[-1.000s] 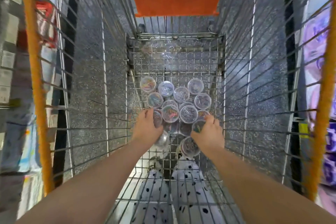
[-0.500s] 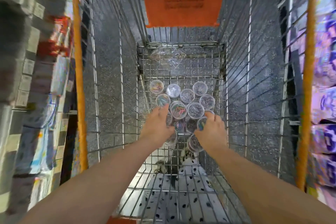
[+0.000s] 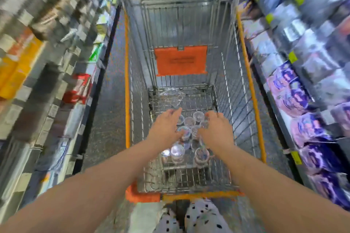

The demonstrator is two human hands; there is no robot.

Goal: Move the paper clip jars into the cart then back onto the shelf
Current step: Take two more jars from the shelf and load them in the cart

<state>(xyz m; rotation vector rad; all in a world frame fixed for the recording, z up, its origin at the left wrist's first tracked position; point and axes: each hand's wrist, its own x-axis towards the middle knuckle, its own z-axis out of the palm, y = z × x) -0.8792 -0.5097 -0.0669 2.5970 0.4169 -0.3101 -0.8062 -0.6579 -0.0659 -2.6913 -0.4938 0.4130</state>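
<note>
Several small clear paper clip jars (image 3: 189, 121) stand bunched together on the wire floor of the shopping cart (image 3: 250, 85); a few more jars (image 3: 177, 151) sit closer to me. Both my arms reach down into the cart. My left hand (image 3: 166, 126) hovers over the left side of the bunch, fingers stretched forward. My right hand (image 3: 216, 130) is over the right side, fingers loosely spread beside a jar (image 3: 198, 115). Neither hand plainly holds a jar. The hands hide part of the bunch, and the view is motion-blurred.
An orange child-seat flap (image 3: 180, 60) hangs on the cart's far wall, and a crumpled clear plastic wrap (image 3: 171, 96) lies on the floor beyond the jars. Stocked shelves (image 3: 37, 62) run along the left, and shelves with purple packs (image 3: 303, 91) along the right.
My head has lifted and drawn back, so the whole cart and its near orange rim now show. Both hands have risen off the near jars and moved over the bunch.
</note>
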